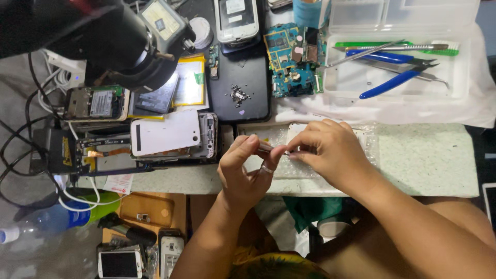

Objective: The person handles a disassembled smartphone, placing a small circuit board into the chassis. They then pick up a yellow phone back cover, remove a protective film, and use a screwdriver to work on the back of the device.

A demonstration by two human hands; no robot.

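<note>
Both hands, left hand (243,173) and right hand (325,150), pinch what seem tweezers (268,148) over a bubble-wrap sheet (289,166), near the white phone (173,137); steady, fine placement needed

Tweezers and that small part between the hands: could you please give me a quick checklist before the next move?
1. Left hand grips the tweezers: ok.
2. Right hand steadies the tip end: ok.
3. Part actually pinched in the tips: cannot tell, fingers hide it.
4. Bubble wrap lies under the hands: ok.
5. Loose screws sit apart on the dark phone back: ok.
</note>
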